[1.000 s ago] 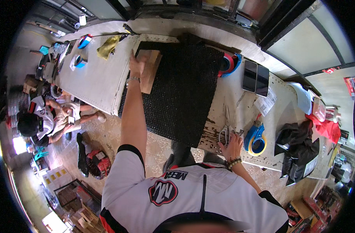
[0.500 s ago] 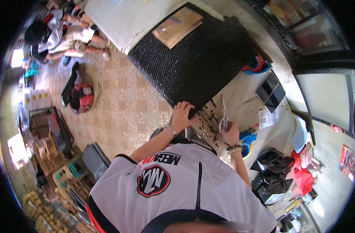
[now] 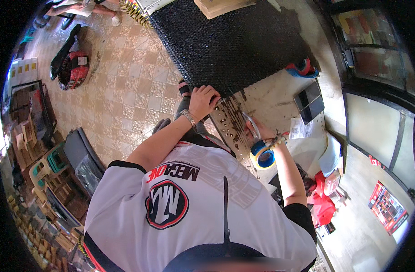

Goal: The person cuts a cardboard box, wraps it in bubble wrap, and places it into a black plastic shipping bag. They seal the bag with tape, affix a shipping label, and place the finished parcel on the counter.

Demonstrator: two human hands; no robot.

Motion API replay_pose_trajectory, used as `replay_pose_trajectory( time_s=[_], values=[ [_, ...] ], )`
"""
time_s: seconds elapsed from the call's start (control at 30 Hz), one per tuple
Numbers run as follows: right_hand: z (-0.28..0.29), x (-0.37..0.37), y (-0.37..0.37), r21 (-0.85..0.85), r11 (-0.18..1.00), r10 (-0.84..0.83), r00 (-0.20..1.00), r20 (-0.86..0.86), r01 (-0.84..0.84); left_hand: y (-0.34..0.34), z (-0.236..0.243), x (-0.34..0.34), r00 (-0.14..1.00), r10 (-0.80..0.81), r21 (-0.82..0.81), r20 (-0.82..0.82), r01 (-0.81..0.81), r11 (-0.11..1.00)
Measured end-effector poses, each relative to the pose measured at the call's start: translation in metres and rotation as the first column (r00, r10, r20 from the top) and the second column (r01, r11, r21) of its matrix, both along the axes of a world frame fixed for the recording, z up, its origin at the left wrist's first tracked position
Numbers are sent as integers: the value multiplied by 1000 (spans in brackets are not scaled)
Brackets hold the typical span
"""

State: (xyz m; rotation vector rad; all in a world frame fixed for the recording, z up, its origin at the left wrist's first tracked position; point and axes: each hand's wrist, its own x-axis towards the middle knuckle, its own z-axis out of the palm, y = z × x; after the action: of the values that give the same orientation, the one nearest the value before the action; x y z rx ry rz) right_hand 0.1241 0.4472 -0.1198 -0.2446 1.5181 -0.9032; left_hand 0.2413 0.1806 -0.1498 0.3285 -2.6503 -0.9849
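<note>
A sheet of black bubble wrap [image 3: 225, 45] covers much of the table before me. My left hand [image 3: 204, 103] is at its near corner, fingers curled in and closed on the wrap's edge. To the right, my right hand [image 3: 256, 130] is closed on a pair of scissors [image 3: 251, 123] with pale grey parts, low over the worn tabletop [image 3: 273, 97]. The fingers partly hide the scissors. Just below that hand stands a blue tape dispenser [image 3: 263, 156] with a yellow-rimmed roll. On the far part of the wrap lies a brown paper parcel [image 3: 219, 7].
A red and blue tape dispenser [image 3: 302, 68], dark phones [image 3: 309, 102] and a printed white label [image 3: 300, 129] lie on the table's right side. Tiled floor [image 3: 126, 86] stretches left, with a red and black bundle [image 3: 73, 70]. Stacked chairs [image 3: 48, 165] and wood stand lower left.
My view has shifted, so the table sits higher in the picture. My left hand's spread fingers have curled in on the wrap's corner. The scissors have turned in my right hand.
</note>
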Motion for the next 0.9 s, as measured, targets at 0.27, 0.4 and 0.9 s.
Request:
replay_pose_trajectory(
  time_s=[0.27, 0.4, 0.9],
  values=[
    [-19, -17, -28, 68, 997, 33, 996, -83, -28, -1, -1, 0, 1000, -12, -57, 25, 14, 998],
    [-22, -16, -13, 106, 985, 150, 981, -125, -137, -1, -2, 0, 999, -16, -50, 31, 18, 999],
    [-6, -21, -19, 178, 982, 74, 994, -84, -58, -1, 2, -1, 997, -30, -56, 70, 34, 998]
  ],
)
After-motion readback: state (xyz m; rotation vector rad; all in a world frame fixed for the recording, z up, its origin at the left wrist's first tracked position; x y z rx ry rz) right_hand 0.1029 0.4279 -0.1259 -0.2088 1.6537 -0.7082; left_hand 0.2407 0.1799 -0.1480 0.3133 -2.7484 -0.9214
